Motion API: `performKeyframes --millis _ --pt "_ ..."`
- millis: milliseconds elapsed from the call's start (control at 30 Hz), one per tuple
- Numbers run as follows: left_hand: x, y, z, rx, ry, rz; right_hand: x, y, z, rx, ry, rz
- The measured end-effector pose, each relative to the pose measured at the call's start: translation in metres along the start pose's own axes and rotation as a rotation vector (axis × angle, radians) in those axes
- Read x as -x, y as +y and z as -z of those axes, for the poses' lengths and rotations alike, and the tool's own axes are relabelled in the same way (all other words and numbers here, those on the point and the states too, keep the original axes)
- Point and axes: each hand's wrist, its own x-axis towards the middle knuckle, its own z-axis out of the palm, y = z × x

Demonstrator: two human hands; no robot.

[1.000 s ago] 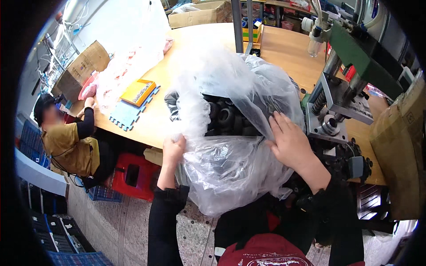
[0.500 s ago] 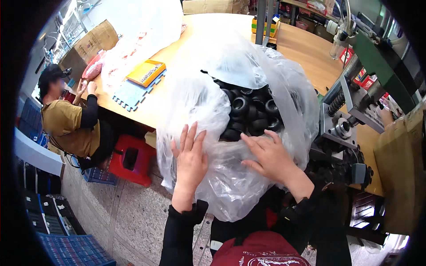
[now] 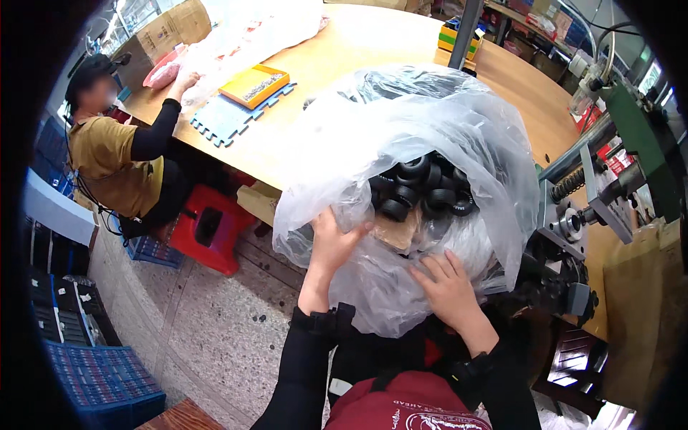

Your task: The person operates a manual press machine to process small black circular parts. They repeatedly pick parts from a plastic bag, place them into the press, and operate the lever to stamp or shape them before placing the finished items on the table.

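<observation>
A large translucent plastic bag [image 3: 494, 150] sits at the near edge of the table, its mouth turned toward me. Inside lie many black rubber-looking rings [image 3: 405, 193], shaped like small tyres. My left hand [image 3: 331, 247] closes on the bag's plastic at the left of the opening, thumb toward the rings and some fingers hidden by the film. On the crumpled plastic at the near right of the opening rests my right hand [image 3: 451, 290], its fingers slightly bent and apart. Between the hands, a tan patch [image 3: 395, 233] shows below the rings; its kind is unclear.
At right stands a green and metal press-like machine [image 3: 573, 208] beside a cardboard box [image 3: 641, 287]. A yellow tray [image 3: 254, 86] of small parts lies on a blue foam mat [image 3: 222, 118]. A co-worker [image 3: 115, 150] sits at left by a red stool [image 3: 208, 229]. Blue crates [image 3: 107, 380] stand on the floor.
My left hand has gone from lying flat to gripping the plastic; my right hand has moved lower. The bag's near side is pulled down, and the rings have shifted. The view has turned slightly.
</observation>
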Motion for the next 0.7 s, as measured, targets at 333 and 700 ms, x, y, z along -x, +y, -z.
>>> performKeyframes --millis 333,700 --pt "0.059 0.021 0.071 -0.353 -0.097 -0.008 0.003 -0.002 0.013 -0.278 0.165 -0.107" --pt "0.1 0.139 0.145 -0.137 -0.243 -0.034 0.026 0.006 0.073 0.195 0.701 -0.236"
